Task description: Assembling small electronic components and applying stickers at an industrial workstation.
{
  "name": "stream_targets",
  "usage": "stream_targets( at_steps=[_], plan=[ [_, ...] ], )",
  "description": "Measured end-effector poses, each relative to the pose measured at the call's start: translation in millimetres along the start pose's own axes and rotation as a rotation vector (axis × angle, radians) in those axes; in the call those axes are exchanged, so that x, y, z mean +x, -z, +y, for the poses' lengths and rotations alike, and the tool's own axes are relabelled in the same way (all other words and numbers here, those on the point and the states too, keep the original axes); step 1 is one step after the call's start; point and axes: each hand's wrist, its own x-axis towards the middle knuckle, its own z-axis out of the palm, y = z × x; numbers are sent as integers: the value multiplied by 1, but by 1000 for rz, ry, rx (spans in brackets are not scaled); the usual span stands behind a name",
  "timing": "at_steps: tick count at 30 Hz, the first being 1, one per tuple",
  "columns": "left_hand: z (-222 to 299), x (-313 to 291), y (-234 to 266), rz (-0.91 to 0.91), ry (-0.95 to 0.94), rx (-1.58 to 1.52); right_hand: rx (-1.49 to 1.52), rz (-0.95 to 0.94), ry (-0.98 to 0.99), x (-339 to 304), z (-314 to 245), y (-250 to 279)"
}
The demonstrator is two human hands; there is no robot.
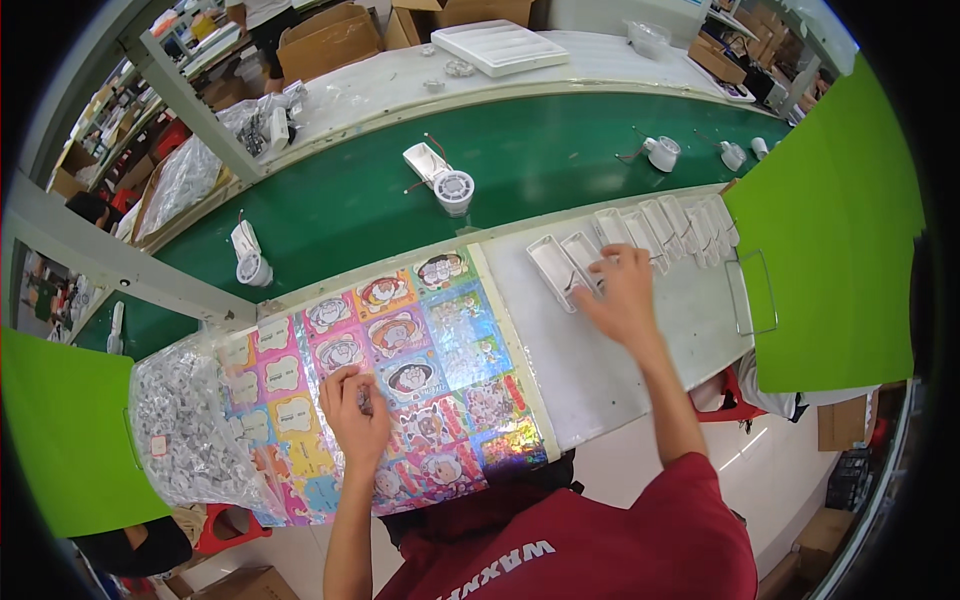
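My right hand (622,297) is over the right part of the bench with its fingers apart. Its fingertips are at the lower end of a narrow white plastic housing (578,250); whether they touch it is unclear. Another white housing (550,270), hollow side up, lies just left of it. Several more white housings (672,228) stand in a slanting row to the right, some with thin wires. My left hand (357,412) is curled above the colourful cartoon-printed sheet (400,335), closed around small greyish bits that I cannot make out.
A clear bag (195,430) full of small whitish parts lies at the left. Beyond the bench, a green conveyor belt (340,215) carries a white fan-like unit (453,190) and other wired pieces. Bright green panels (830,240) flank both sides. A white tray (500,46) sits on the far shelf.
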Motion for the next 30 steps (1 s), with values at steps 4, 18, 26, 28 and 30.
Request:
stream_targets(
  at_steps=[4, 18, 26, 28, 30],
  plan=[
    [1, -1, 4, 5, 20, 16, 45, 13, 44, 63, 46, 42],
    [9, 3, 7, 15, 46, 56, -314, -115, -307, 233, 226, -100],
    [0, -1, 3, 25, 11, 48, 208, 103, -23, 197, 88, -59],
    [0, -4, 9, 0, -4, 57, 444, 73, 99, 164, 18, -47],
    [2, -4, 11, 8, -10, -8, 786, -67, 136, 117, -44, -37]
  ],
)
